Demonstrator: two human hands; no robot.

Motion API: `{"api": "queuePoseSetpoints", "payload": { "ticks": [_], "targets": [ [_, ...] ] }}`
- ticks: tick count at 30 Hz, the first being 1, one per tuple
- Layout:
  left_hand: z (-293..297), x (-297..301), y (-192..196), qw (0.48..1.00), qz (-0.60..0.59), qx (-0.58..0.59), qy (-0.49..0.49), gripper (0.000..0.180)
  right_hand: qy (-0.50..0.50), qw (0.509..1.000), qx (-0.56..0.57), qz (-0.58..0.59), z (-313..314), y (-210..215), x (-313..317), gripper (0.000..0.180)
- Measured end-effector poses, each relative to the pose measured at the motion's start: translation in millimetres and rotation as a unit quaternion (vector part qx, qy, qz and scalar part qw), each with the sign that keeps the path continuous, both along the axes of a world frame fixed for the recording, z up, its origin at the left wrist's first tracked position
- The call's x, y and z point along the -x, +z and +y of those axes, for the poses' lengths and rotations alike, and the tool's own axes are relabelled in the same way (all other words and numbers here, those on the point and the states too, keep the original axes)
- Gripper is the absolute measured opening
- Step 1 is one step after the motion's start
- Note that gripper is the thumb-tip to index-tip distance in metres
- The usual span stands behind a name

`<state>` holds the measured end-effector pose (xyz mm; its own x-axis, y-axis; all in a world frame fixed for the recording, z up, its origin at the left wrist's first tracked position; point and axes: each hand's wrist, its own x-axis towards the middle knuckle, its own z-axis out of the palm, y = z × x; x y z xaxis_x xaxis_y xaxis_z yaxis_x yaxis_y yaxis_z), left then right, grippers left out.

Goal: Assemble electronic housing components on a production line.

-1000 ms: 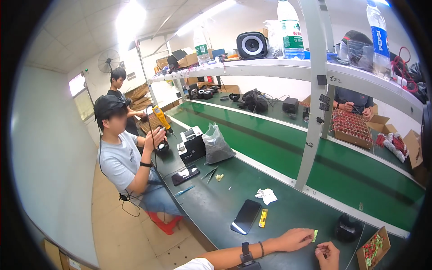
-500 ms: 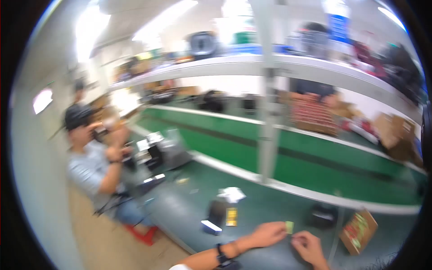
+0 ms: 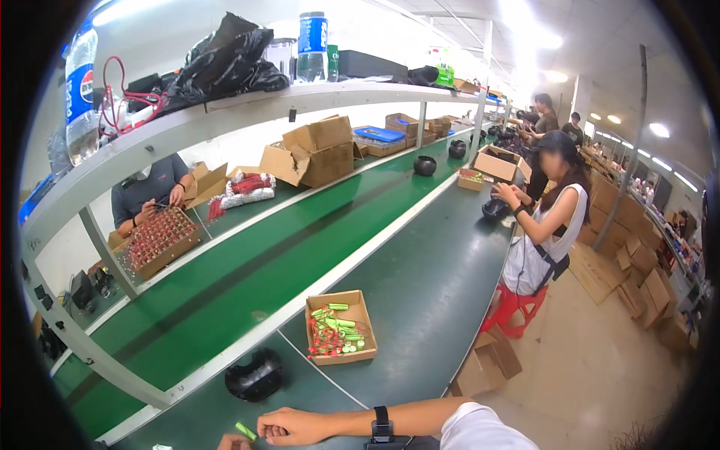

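Note:
A small light-green cylinder [image 3: 245,430], like the battery cells in the box, lies between my hands at the bottom edge. My left hand [image 3: 234,442], mostly cut off by the frame, has its fingertips closed at the cylinder's lower end. Just right of it is my right hand [image 3: 296,426], fingers curled in; whatever they hold, if anything, is hidden. Behind my hands sits a black rounded housing [image 3: 255,375] on the dark green table. An open cardboard box [image 3: 367,324] beyond them holds several green cells with red wires.
A green conveyor [image 3: 292,277] runs alongside the table [image 3: 420,255]. Above it is a shelf [image 3: 262,97] with bottles and a black bag. A co-worker [image 3: 544,217] sits at right, handling a black housing. Across the conveyor, another person [image 3: 154,191] works over a box of red parts [image 3: 161,241].
My view has swung far to the right, so my hands now appear at the lower left. The green cylinder is still at my fingers. The co-worker on the left has gone out of view.

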<state>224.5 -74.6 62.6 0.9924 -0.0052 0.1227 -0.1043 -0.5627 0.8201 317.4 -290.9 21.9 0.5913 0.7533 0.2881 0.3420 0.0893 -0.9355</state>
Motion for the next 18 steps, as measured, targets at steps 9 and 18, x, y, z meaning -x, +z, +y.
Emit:
{"api": "queuePoseSetpoints", "payload": {
  "ticks": [9, 18],
  "targets": [
    [1.5, 0.6, 3.5, 1.0, 0.005, -0.003, 0.028, 0.013, -0.006, 1.0, -0.013, 0.005, 2.5, -3.4, -2.2, 0.017],
    [-5.9, 0.0, 18.2, 0.999, 0.034, -0.016, 0.032, 0.022, -0.02, 1.0, -0.003, -0.016, -3.5, 0.1, -0.1, 0.016]
  ]
}}
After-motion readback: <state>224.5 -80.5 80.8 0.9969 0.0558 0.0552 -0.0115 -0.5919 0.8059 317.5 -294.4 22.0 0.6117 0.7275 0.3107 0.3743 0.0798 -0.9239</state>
